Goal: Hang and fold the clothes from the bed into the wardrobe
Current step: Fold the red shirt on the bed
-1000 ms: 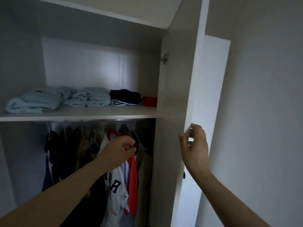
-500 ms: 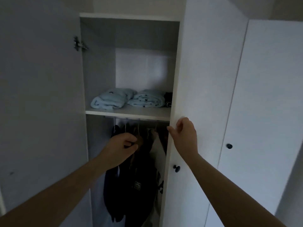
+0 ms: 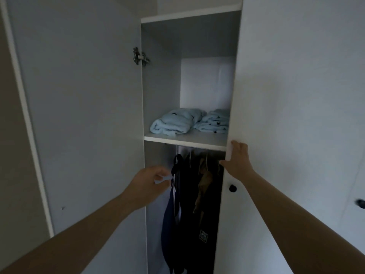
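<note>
the left hand (image 3: pixel 150 179) is held loosely curled on nothing beside the dark hanging clothes (image 3: pixel 189 194); the edge of the right door (image 3: pixel 296 115) is pinched by the right hand (image 3: pixel 238 163). farther in, two folded light-blue bundles (image 3: pixel 173 121) are laid on one shelf (image 3: pixel 183 139), the right bundle partly hidden by that door.

The door (image 3: pixel 276 95) hides part of one folded blue garment (image 3: pixel 215 123); hanging clothes (image 3: pixel 189 214) are cut off below
</note>
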